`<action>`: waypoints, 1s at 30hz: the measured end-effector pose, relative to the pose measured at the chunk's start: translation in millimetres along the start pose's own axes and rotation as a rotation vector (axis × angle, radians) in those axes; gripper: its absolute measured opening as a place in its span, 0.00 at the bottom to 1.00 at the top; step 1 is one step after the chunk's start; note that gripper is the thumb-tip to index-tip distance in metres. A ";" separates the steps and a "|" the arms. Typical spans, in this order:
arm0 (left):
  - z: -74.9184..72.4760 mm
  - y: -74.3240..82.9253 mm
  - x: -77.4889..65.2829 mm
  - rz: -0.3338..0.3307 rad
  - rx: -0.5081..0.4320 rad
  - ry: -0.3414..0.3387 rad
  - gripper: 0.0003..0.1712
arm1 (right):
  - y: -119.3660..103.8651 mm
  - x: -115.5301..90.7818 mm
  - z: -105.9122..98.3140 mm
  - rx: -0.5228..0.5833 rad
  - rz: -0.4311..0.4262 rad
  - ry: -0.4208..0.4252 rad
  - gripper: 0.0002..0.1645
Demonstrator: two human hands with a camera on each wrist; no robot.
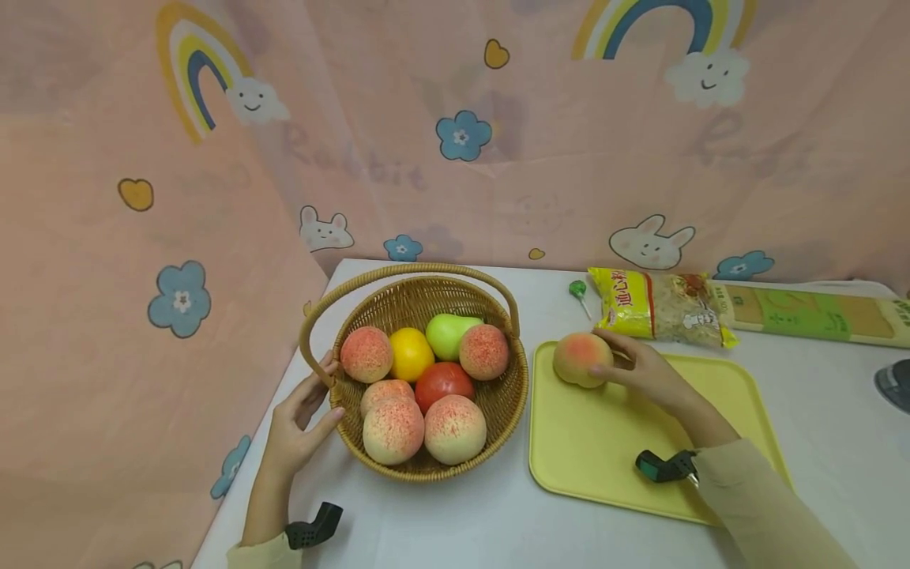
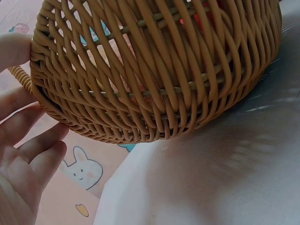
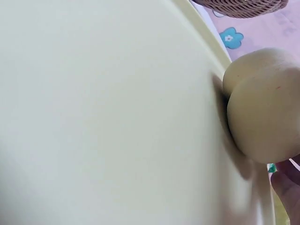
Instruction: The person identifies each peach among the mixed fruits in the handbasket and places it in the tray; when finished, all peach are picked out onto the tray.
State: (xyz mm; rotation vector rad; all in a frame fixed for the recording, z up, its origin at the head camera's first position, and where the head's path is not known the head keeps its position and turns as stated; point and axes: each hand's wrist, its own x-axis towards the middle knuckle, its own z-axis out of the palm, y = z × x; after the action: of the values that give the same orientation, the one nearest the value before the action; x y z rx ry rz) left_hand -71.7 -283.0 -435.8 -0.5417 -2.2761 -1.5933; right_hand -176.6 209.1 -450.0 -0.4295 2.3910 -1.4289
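A round wicker basket (image 1: 517, 411) with an arched handle stands on the table. In it lie several peaches (image 1: 393, 431), an orange-yellow fruit (image 1: 411, 355), a green pear (image 1: 448, 336) and a red round fruit (image 1: 443, 385). My left hand (image 1: 295, 427) holds the basket's left side at the handle's foot, thumb and fingers apart; the left wrist view shows the woven wall (image 2: 154, 70) close up. Over the far left corner of a yellow tray (image 1: 604, 442), my right hand (image 1: 643, 371) grips another peach (image 1: 579, 358) between thumb and fingers. In the right wrist view that peach (image 3: 265, 112) hides most of the fingers.
Behind the tray lie a green lollipop (image 1: 578, 290), a yellow pasta bag (image 1: 657, 308) and a long green-labelled pack (image 1: 810, 312). A dark round object (image 1: 894, 385) sits at the right edge. A pink printed cloth (image 1: 398, 182) hangs behind and to the left.
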 end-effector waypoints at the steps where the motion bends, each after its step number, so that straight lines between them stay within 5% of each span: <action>1: -0.1 0.3 0.2 -0.001 0.002 -0.001 0.35 | -2.0 -1.0 -0.3 -0.010 -0.009 0.007 0.44; 7: -0.8 0.7 2.4 -0.011 0.000 -0.003 0.34 | -25.4 -9.4 0.6 -0.087 -0.126 0.076 0.43; 15: -0.9 -0.5 0.8 -0.008 -0.002 0.001 0.35 | -68.7 -20.7 13.5 -0.004 -0.382 0.117 0.38; 19: -0.1 -0.4 0.5 0.006 -0.005 0.001 0.35 | -88.8 -22.2 22.5 0.018 -0.475 0.056 0.38; 30: -0.4 -2.4 0.5 0.009 0.005 -0.001 0.35 | -144.4 -3.4 48.2 -0.007 -0.521 -0.145 0.38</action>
State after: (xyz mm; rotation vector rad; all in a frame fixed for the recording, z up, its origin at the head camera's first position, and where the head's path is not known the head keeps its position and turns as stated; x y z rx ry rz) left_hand -73.3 -284.0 -437.5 -0.5505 -2.2744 -1.5824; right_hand -140.1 106.9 -343.2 -1.1824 2.2603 -1.5198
